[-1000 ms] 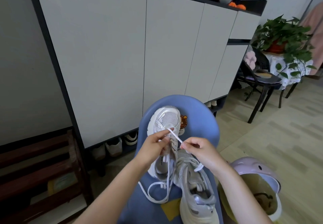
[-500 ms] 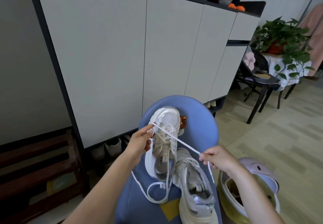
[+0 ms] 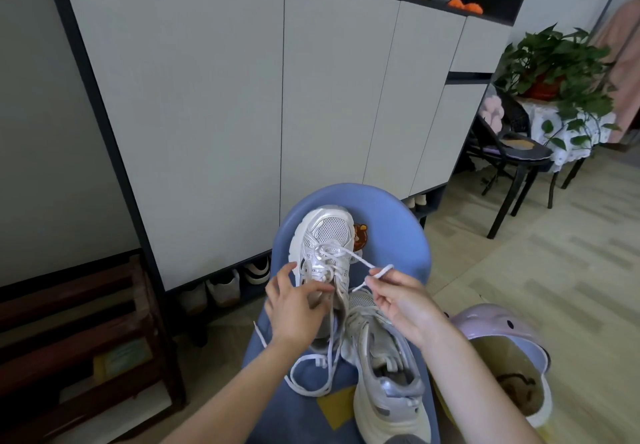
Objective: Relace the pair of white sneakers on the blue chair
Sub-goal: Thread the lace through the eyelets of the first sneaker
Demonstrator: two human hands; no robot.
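Both forearms come in from the lower edge and reach forward, bare to the wrist. The left hand (image 3: 294, 305) is seen from the back, its fingers spread and bent a little, the fingertips resting on the far sneaker (image 3: 325, 256). The right hand (image 3: 403, 300) is held a bit higher, palm turned to the left, and it pinches the white lace (image 3: 363, 263) between thumb and 1 finger.

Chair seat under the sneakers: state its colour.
Blue chair seat, with a yellow patch near the front; head view.
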